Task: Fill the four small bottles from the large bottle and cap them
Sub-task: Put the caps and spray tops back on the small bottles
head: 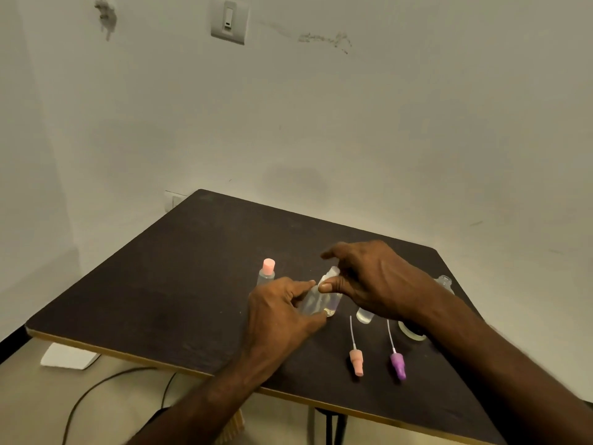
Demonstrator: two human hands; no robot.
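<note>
A clear plastic bottle (316,298) leans tilted on the dark table (179,284), held between both hands. My left hand (279,309) grips its lower body. My right hand (369,281) pinches its white top end between thumb and fingers. A small clear bottle with a pink cap (267,272) stands upright just left of my hands. Another small clear bottle (365,314) shows under my right wrist, and an uncapped one (445,282) stands behind my right forearm. A pink spray cap with its tube (356,361) and a purple one (398,364) lie loose on the table in front.
A ring of clear tape (412,332) lies beside my right forearm. White paper (69,356) and a black cable (96,390) are on the floor left of the table. The wall stands close behind the table's far edge.
</note>
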